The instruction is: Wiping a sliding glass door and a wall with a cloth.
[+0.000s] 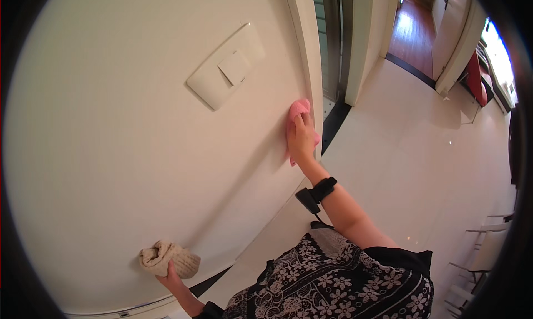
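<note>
Under my right hand [302, 140] is a bunched pink cloth [300, 107], pressed against the white wall [125, 131] right beside the door frame [306, 48]. My fingers are spread over the cloth. Low on the left, my left hand [170, 277] grips a folded beige textured cloth [179, 260], which is close to the wall; whether it touches is hard to tell. A white light switch plate [227, 67] with a single rocker is mounted on the wall, up and to the left of my right hand.
Beyond the frame is a doorway with a dark threshold [336, 121]. Pale glossy floor tiles [399, 165] run to the right. A white door [452, 31] stands open onto a wooden floor [410, 31]. A red chair [476, 79] and a light-coloured chair [487, 250] are at the right rim.
</note>
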`<state>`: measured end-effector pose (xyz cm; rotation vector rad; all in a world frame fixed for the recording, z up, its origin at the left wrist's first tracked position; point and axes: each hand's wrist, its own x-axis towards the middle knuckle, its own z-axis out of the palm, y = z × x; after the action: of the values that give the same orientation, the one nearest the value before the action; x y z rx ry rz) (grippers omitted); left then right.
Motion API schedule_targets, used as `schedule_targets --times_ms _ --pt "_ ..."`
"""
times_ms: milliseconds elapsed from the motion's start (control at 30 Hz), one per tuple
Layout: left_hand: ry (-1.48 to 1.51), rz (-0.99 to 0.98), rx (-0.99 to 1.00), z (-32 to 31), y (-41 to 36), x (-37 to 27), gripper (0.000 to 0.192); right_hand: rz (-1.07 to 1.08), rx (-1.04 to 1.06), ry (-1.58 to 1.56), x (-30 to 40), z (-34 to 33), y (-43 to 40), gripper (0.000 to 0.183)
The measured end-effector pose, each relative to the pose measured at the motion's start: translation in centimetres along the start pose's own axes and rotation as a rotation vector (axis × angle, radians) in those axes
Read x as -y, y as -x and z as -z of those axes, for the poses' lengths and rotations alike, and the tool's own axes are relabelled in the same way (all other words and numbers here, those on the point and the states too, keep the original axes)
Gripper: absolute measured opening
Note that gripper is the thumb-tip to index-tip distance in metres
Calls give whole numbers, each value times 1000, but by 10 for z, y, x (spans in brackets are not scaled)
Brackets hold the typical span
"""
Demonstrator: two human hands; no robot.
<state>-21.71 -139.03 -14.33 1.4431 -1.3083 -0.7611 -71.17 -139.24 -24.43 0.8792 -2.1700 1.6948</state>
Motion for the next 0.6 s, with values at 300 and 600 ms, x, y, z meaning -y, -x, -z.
schedule_targets --times_ms 300,600 --pt "-38 -51 -50 8 -3 15 49 347 -260 -77 91 25 -107 33" --pt "-24 -57 -62 -1 4 -2 47 213 -58 65 19 -5 -30 30"
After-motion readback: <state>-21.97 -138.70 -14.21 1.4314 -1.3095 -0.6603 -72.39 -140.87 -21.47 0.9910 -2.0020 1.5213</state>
